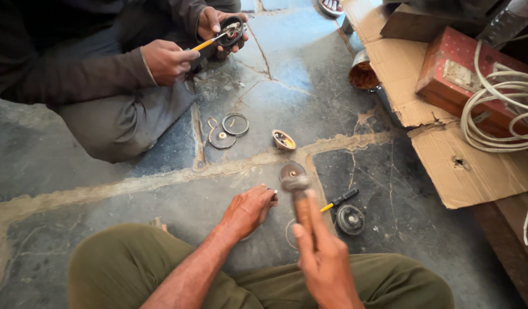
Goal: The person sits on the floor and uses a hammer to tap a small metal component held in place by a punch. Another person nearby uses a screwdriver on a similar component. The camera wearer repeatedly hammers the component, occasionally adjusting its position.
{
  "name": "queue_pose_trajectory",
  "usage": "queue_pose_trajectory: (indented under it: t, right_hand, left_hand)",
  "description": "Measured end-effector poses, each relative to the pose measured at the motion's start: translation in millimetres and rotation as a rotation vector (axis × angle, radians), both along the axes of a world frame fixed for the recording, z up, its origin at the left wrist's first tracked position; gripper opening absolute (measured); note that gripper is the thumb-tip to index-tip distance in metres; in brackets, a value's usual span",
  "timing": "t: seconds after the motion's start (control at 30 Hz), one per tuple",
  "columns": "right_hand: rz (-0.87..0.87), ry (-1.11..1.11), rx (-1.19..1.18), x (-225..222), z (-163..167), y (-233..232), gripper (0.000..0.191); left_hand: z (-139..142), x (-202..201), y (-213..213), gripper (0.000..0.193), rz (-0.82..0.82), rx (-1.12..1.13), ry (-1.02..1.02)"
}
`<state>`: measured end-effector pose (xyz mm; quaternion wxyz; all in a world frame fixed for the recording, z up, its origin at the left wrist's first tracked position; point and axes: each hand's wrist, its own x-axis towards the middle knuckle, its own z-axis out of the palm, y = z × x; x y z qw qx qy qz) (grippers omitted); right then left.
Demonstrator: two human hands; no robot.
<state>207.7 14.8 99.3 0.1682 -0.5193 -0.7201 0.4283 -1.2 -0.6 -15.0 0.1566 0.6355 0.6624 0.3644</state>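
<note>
The right hand (324,260) is clenched around the wooden handle of a hammer (298,197), whose grey metal head is raised and motion-blurred just above a round, rusty-brown metal disc (291,170) lying on the cracked grey stone floor (309,86). The disc (the landmark here) sits on a pale mortar seam. The left hand (248,210) rests on the floor just left of the disc, fingers curled down onto something small; whether it grips anything I cannot tell, since the fingers hide it.

Right of the disc and nearer the person lie a yellow-and-black screwdriver (338,201) and a dark round metal cap (351,220), touching or nearly so. Beyond the disc sits a small cream-coloured bowl-shaped part (284,139), and farther left a thin metal ring (235,124) beside a flat dark washer-like plate (222,138).

Far beyond the disc, a co-worker's hands (218,28) hold another yellow-handled screwdriver against a dark round part. To the right lie flattened brown cardboard (470,171), a red box (453,74) and coiled white cable (504,114), cut off by the frame edge.
</note>
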Motion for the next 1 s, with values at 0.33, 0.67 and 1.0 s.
queue_pose_trajectory:
  t: [0.33,0.67,1.0]
  right_hand:
    - [0.058,0.312,0.312,13,31,-6,0.065]
    - [0.361,0.347,0.716,-5,-34,15,0.058]
    - [-0.245,0.417,-0.245,-1,-14,22,0.06]
  left_hand:
    - [-7,0,3,0.008,0.0,-0.053,-0.002]
    - [-13,-2,3,0.014,0.013,0.093,0.014]
    - [16,-10,5,0.014,0.179,-0.154,-0.26]
